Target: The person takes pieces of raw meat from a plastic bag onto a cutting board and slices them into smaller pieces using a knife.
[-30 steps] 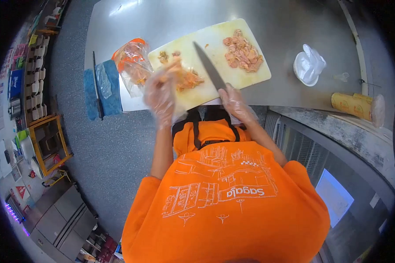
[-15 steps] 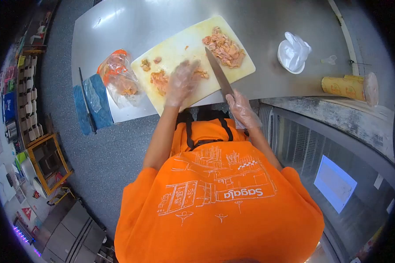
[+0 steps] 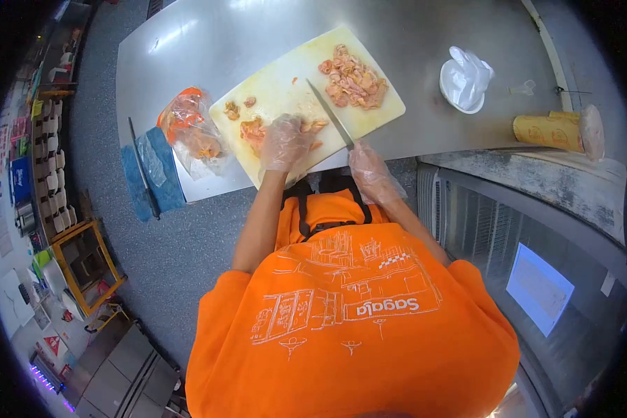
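My left hand, in a clear plastic glove, presses down on raw meat on the lower left of the white cutting board. Its fingers are bent and close together over the meat. In my right hand, also gloved, is the handle of a long knife; the blade points up and left across the board. Right of the blade lies a pile of cut meat pieces. Two small scraps lie near the board's left edge.
Left of the board are a plastic bag of meat and a blue cloth with a sharpening rod. To the right, a white bowl with a plastic bag in it and film rolls rest on the metal table.
My left hand has come from above the board's left side down onto the meat. The knife in my right hand has shifted left, away from the cut pile, since half a second ago.
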A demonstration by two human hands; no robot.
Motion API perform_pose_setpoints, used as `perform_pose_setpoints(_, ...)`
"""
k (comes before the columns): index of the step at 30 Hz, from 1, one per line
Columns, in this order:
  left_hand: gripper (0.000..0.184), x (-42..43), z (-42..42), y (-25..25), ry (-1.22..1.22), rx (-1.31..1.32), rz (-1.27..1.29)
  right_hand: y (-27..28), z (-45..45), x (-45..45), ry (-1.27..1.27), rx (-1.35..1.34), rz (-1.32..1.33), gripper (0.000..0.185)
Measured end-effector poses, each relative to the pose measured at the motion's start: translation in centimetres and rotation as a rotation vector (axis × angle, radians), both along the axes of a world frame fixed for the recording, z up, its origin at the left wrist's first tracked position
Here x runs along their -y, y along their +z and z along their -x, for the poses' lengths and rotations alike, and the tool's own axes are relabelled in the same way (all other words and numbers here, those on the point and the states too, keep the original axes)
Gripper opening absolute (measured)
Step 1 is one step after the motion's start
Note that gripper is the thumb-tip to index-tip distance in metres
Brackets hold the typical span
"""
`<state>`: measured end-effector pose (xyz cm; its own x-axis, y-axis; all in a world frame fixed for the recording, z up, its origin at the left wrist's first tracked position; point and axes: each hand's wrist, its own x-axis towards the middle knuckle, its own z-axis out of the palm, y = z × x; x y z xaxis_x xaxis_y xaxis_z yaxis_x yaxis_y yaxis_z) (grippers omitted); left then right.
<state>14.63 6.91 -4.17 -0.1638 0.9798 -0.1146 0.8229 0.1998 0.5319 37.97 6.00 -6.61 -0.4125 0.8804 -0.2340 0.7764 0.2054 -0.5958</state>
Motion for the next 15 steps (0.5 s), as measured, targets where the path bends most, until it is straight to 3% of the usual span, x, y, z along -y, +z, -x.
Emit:
perform_pose_setpoints(4, 0.036, -0.1, 0.0, 0.6, 0.071, -0.001, 0.163, 0.8, 0.5, 0.1, 0.114, 0.047, 0.091, 0.025)
perform_pose_setpoints(10, 0.025, 1.5, -0.8, -2.5, 0.151, -0.040, -0.160, 2.2, 2.4, -2.3, 0.072, 0.026, 0.031, 0.026)
perform_pose_setpoints(15, 0.024, 1.3, -0.3, -2.7, 0.145, -0.012, -0.052, 1.2, 2.6, -2.7, 0.087, 0.116, 0.079, 0.023)
